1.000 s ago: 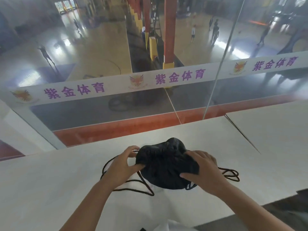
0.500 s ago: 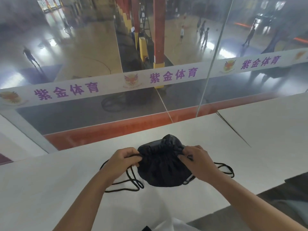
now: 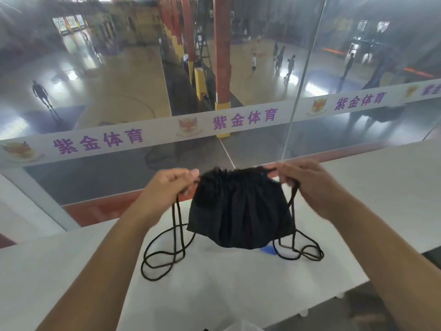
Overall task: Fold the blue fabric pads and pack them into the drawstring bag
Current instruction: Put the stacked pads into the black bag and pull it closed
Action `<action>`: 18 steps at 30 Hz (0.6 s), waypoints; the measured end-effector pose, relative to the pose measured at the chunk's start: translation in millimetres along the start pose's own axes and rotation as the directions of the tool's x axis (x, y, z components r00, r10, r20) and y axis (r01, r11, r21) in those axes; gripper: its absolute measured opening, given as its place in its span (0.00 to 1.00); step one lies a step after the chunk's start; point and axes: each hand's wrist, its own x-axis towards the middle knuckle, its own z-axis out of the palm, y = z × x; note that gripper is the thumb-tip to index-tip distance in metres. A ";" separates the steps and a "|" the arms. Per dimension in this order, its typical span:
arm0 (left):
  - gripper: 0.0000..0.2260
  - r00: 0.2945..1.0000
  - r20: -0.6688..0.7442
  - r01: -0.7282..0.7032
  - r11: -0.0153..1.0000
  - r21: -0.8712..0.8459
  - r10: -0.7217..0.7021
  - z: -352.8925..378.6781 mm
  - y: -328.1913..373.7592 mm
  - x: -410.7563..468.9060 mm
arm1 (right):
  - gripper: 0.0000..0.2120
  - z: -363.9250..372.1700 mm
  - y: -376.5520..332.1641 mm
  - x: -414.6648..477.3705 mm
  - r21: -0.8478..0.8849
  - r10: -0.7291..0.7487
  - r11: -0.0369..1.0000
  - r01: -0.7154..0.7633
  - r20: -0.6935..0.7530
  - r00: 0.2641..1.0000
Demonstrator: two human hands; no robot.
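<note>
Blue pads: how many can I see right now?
1: a blue corner shows beneath the black bag, at its lower right edge. More may be hidden inside.

White band (image 3: 162,136) reads 紫金体育 (purple, repeated)

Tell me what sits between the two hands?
The black drawstring bag, its gathered top stretched between left hand and right hand; the head view shows it.

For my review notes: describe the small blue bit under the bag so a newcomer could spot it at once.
Start at the white table before the glass wall, where the left hand and right hand hold up a black drawstring bag by its gathered top. Under the bag's lower right corner shows a small blue patch, the only colour among black fabric, black cords and white tabletop.
</note>
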 end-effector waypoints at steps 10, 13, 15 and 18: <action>0.22 0.998 -0.042 0.047 0.999 0.010 -0.047 -8.6 -25.4 -0.9 | 0.20 -29.0 43.4 -10.9 -0.059 0.023 0.998 -0.027 -0.063 0.998; 0.23 0.994 -0.017 0.105 0.994 0.027 -0.105 -0.6 -56.3 -12.7 | 0.18 -17.6 77.5 -24.7 -0.003 0.113 0.994 -0.113 -0.011 0.994; 0.19 0.982 0.042 0.181 0.981 0.075 -0.184 3.1 -76.6 -20.8 | 0.10 -8.2 101.7 -34.2 -0.033 0.224 0.975 -0.221 0.094 0.970; 0.20 0.933 0.255 0.235 0.967 0.103 -0.254 11.5 -104.3 -31.0 | 0.24 7.6 130.1 -45.1 -0.061 0.364 0.931 -0.359 0.194 0.911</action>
